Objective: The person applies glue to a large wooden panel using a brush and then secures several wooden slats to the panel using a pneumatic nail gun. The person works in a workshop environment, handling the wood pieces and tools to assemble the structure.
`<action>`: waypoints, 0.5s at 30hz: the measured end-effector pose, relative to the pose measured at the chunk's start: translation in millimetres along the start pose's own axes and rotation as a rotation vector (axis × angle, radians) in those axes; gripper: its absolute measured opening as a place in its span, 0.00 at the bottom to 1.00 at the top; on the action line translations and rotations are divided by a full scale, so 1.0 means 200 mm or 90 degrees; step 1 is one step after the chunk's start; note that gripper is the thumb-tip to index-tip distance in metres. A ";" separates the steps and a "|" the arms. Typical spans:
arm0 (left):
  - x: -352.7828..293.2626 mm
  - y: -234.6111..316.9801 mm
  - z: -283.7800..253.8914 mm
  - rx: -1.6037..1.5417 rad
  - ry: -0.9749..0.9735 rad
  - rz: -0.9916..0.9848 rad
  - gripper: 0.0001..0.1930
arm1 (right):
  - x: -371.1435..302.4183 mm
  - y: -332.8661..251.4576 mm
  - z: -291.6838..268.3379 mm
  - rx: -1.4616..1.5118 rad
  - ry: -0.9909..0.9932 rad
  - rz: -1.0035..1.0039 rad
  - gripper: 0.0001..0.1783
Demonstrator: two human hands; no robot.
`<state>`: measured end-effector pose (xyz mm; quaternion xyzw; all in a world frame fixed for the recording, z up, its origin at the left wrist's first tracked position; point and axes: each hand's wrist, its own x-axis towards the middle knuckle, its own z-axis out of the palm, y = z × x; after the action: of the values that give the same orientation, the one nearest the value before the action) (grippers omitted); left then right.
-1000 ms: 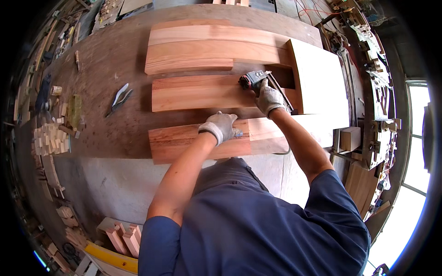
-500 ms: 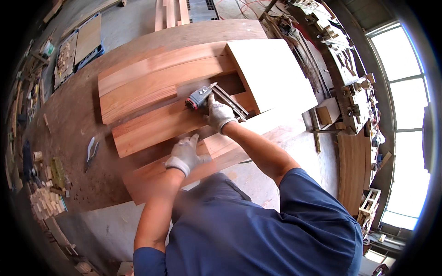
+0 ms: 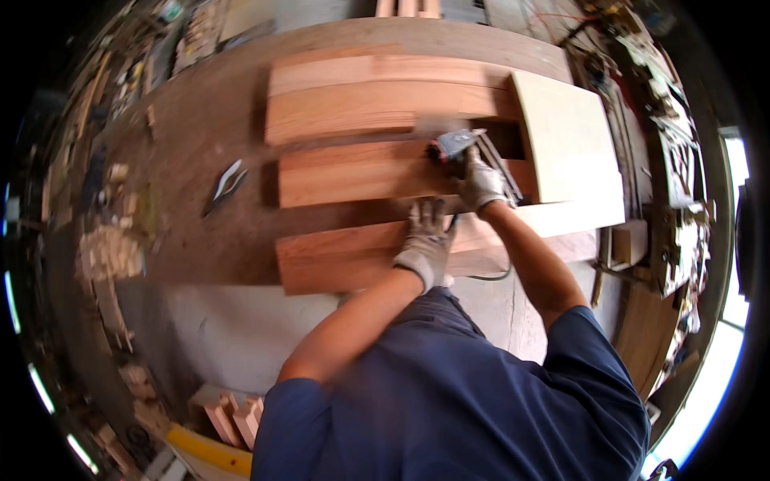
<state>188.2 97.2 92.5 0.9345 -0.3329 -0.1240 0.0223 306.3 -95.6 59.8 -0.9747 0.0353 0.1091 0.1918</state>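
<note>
My right hand (image 3: 481,181), in a pale work glove, is closed on a nail gun (image 3: 455,144) with a grey body and a long magazine. The nail gun is above the gap between the middle board (image 3: 345,172) and the pale panel (image 3: 565,136). My left hand (image 3: 429,240), also gloved, lies on the near reddish board (image 3: 341,256) with its fingers stretched toward the middle board. Beyond these, more reddish boards (image 3: 337,108) lie side by side. The pale panel is across the boards' right part.
The boards rest on a large brown worktable (image 3: 216,160). Pliers (image 3: 226,184) lie on its left part. A dark hose (image 3: 491,277) hangs by the near board's edge. Wood pieces (image 3: 116,250) are piled at the left, and a cluttered bench (image 3: 666,160) runs along the right.
The whole view has turned, so the boards now lie nearly level across it. My left hand has moved right along the near board, its fingers now stretched forward. The nail gun stays in my right hand.
</note>
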 end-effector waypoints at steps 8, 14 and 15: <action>-0.04 -0.04 -0.18 -0.068 -0.151 0.023 0.58 | -0.01 -0.23 -0.08 -0.124 -0.002 -0.038 0.52; -0.27 -0.23 -0.18 -0.133 -0.181 0.019 0.59 | 0.22 -0.53 0.04 -0.108 -0.029 -0.123 0.47; -0.31 -0.28 -0.20 -0.131 -0.221 0.026 0.60 | 0.27 -0.57 0.07 -0.101 -0.025 -0.119 0.46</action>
<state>186.1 178.9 138.4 0.8849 -0.3360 -0.3164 0.0626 367.9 13.3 77.3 -0.9835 -0.0682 0.1124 0.1241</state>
